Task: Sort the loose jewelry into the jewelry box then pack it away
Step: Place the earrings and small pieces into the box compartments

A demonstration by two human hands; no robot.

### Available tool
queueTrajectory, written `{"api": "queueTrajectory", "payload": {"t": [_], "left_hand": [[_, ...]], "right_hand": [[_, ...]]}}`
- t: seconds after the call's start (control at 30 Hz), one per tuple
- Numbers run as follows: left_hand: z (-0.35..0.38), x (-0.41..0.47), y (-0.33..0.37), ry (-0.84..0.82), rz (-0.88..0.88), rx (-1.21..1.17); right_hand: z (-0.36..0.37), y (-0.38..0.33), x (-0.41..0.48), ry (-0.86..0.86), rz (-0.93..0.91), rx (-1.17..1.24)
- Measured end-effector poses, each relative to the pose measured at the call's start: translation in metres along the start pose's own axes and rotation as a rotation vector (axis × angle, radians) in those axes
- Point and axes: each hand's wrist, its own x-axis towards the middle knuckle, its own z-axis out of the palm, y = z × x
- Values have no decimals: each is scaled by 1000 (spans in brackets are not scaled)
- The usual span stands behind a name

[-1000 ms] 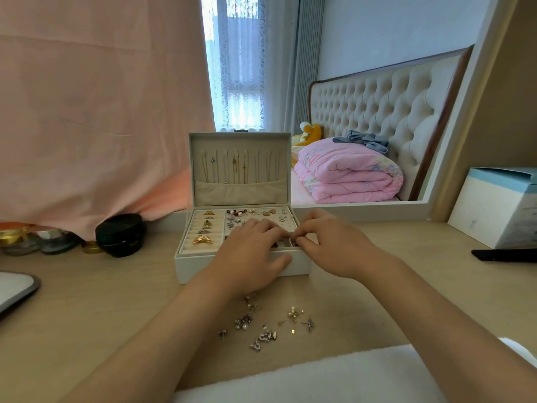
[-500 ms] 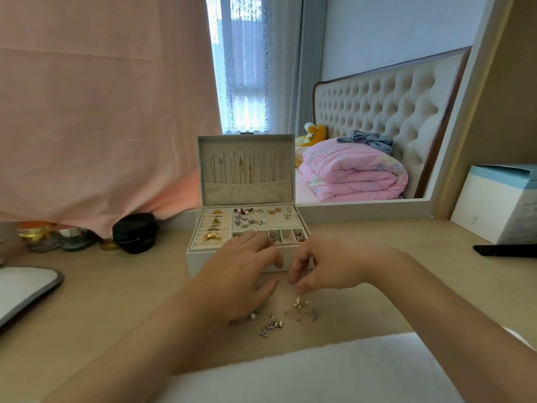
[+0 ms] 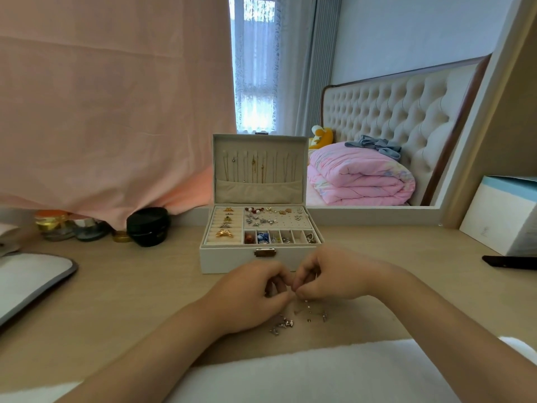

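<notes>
A white jewelry box (image 3: 232,258) stands open in the middle of the desk, its lid upright with chains hanging inside. Rings fill its left rows and earrings its right panel and small front compartments. Just in front of it, my left hand (image 3: 250,298) and my right hand (image 3: 334,279) meet fingertip to fingertip above a scatter of loose jewelry (image 3: 293,319) on the desk. Both hands pinch together around something tiny between them; the piece itself is hidden by the fingers. Part of the scatter lies under my left hand.
A black round jar (image 3: 148,226) and small glass jars (image 3: 55,225) stand at the back left. A grey-edged pad (image 3: 32,277) lies far left. A white and blue box (image 3: 502,216) and a black flat object (image 3: 510,262) are at right. White cloth (image 3: 290,373) covers the near edge.
Both hands have drawn back from over the box compartments to the desk in front of it, above the loose pieces. The view has shifted so the box interior now shows fully.
</notes>
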Motion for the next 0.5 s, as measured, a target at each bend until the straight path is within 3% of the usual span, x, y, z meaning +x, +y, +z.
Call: {"api": "queueTrajectory", "payload": {"t": [0.33,0.5], "left_hand": [[-5,2,0,199,-132,-374],[-8,6,6,275,-178,-578]], "right_hand": [[11,-3,2,313,-48,598],[17,-8,6,463,-95,699]]}}
